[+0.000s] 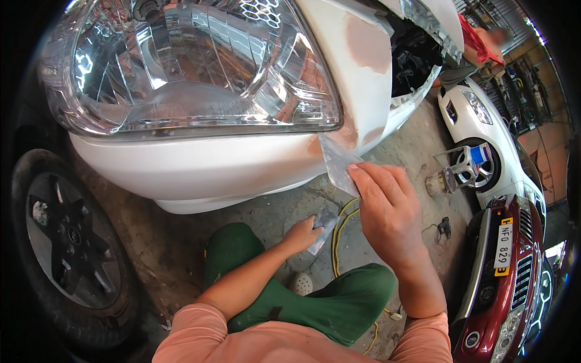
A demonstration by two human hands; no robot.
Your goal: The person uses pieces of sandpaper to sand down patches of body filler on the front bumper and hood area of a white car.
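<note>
My right hand (390, 212) pinches a thin, translucent grey putty spreader (339, 164) between thumb and fingers. The tip of that spreader reaches the corner of the white bumper (212, 163), just under the headlight (206, 78), at a brownish patch (350, 134). Lower down, above my knees, my left hand (301, 235) is closed around a flat grey plate (324, 230) with a shiny, smeared surface. Whether that plate carries any paste is too small to tell. Another brownish patch (367, 45) marks the fender above.
A loose wheel (69, 236) stands at the left. Yellow cord (337, 242) runs over the concrete floor beside my legs. A stool (465, 164) and a can (440, 181) stand right, near a white car (484, 121) and a dark red car (502, 272). Another person (481, 45) is at the far right.
</note>
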